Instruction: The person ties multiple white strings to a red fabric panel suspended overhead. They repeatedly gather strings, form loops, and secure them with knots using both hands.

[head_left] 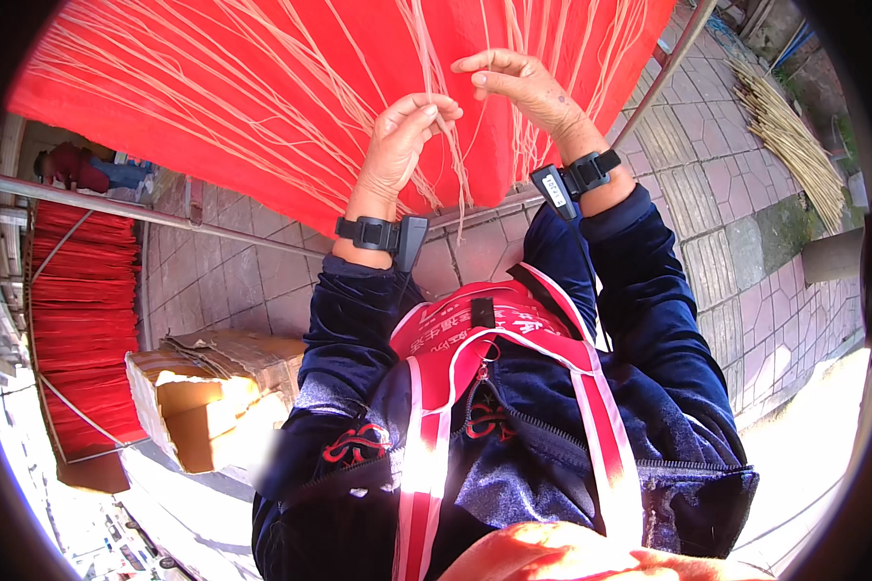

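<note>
Long pale strands (262, 82), like thin noodles or threads, lie spread in loose lines over a red cloth (184, 155) in front of me. My left hand (404, 136) is closed in a pinch on a small bundle of these strands (452, 160), whose ends dangle past the cloth's near edge. Just right of it, my right hand (525, 89) hovers over the cloth with curved fingers apart and nothing visible between them. More strands run beneath and beside the right hand. Each wrist wears a black strap with a small device.
A metal rail (155, 208) runs along the near left, another pole (669, 73) at the right. An open cardboard box (213, 387) stands on the paving at left, beside a rack of red strips (85, 329). Thin sticks (790, 136) lie at far right. A person (77, 169) is at far left.
</note>
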A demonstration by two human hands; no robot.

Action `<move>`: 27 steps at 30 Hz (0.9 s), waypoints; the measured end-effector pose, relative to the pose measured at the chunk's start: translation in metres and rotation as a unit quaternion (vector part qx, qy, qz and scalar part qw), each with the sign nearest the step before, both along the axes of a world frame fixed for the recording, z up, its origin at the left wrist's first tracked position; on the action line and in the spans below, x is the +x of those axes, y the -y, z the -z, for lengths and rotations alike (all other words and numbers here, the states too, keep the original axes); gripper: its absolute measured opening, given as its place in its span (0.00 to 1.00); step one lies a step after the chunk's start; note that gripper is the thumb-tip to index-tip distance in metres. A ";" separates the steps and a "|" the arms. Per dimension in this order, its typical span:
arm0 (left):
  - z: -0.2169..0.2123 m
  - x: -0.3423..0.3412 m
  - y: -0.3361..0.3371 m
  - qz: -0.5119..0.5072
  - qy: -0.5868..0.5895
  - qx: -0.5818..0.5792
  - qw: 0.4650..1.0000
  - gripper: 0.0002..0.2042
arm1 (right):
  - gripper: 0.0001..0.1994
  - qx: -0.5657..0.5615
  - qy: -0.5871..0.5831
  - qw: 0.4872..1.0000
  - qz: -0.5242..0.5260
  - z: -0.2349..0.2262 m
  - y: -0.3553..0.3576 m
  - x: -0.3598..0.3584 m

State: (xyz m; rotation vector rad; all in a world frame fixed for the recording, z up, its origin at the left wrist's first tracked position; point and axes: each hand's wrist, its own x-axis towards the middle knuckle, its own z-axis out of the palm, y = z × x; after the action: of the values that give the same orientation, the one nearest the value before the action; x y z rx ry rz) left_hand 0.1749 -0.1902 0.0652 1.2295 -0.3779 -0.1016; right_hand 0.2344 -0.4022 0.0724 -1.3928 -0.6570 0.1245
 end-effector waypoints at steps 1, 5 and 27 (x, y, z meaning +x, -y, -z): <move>0.001 -0.001 0.004 0.011 -0.013 -0.011 1.000 0.10 | 0.13 0.000 -0.004 1.000 0.007 0.002 -0.007 -0.003; 0.003 -0.005 0.012 0.020 -0.031 -0.034 0.999 0.11 | 0.16 -0.001 -0.005 0.999 0.042 0.003 -0.017 -0.011; 0.003 -0.020 -0.047 0.036 0.040 -0.149 0.987 0.13 | 0.09 0.286 -0.080 0.954 0.041 0.023 0.005 -0.002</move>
State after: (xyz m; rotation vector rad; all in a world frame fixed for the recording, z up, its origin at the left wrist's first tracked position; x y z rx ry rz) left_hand 0.1548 -0.1432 0.0626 0.9269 -0.4890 -0.0556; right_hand 0.2329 -0.4073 0.0490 -0.8376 -0.4489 -0.0215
